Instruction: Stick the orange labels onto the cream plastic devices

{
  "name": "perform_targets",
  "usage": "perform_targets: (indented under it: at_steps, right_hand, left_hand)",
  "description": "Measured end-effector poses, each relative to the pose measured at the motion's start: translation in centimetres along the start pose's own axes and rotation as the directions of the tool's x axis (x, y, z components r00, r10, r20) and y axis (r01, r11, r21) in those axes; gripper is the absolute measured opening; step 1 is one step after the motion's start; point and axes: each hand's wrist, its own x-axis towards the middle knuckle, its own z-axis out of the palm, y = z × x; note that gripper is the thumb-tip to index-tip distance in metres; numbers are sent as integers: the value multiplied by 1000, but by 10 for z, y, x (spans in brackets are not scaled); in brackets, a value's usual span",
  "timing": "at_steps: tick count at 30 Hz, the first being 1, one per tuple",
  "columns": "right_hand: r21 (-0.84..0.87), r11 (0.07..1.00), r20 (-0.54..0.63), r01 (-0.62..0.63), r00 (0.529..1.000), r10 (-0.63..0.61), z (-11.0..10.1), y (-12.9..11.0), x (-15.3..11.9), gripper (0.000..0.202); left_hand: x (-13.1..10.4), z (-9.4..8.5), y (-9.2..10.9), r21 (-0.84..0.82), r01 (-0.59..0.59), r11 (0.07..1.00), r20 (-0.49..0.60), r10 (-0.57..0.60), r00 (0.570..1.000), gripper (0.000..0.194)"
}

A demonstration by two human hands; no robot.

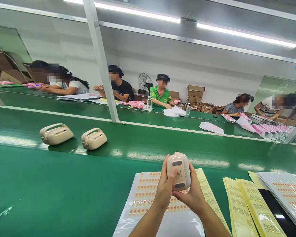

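Both hands hold a beige device (pixel 179 172) above the sheets at the lower centre. Its underside, with two dark grey pads and small printed text, faces the camera, and a speckled side shows on the right. My left hand (pixel 164 184) wraps its left side, with the thumb lying on the printed text. Around the right side and lower edge is my right hand (pixel 194 194). Beneath them lies a white sheet (pixel 128 204) with rows of small orange and yellow stickers. A yellow label sheet (pixel 210 194) is partly under my right forearm.
Two beige devices with handles (pixel 56 134) (pixel 94 139) stand at the left on the green surface (pixel 51 191). More yellow label sheets (pixel 239 204), a black phone-like slab (pixel 281 210) and a sticker stack (pixel 291 187) lie right. Several people sit beyond a metal post (pixel 101 59).
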Motion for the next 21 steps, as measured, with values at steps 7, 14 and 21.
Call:
perform_targets:
  at_steps: [7, 14, 21]
  right_hand:
    - [-66, 996, -36, 53, 998, -56, 5, 3, -2, 89]
    - [-109, 994, -180, 5, 983, -24, -41, 26, 19, 41]
    - [-632, 762, -57, -139, 989, 133, -33, 82, 42, 32]
  left_hand:
    - [5, -8, 4, 85, 25, 996, 56, -30, 998, 88]
    - [26, -29, 26, -295, 108, 949, -135, -154, 979, 34]
    - [26, -90, -3, -484, 147, 863, 38, -148, 988, 46]
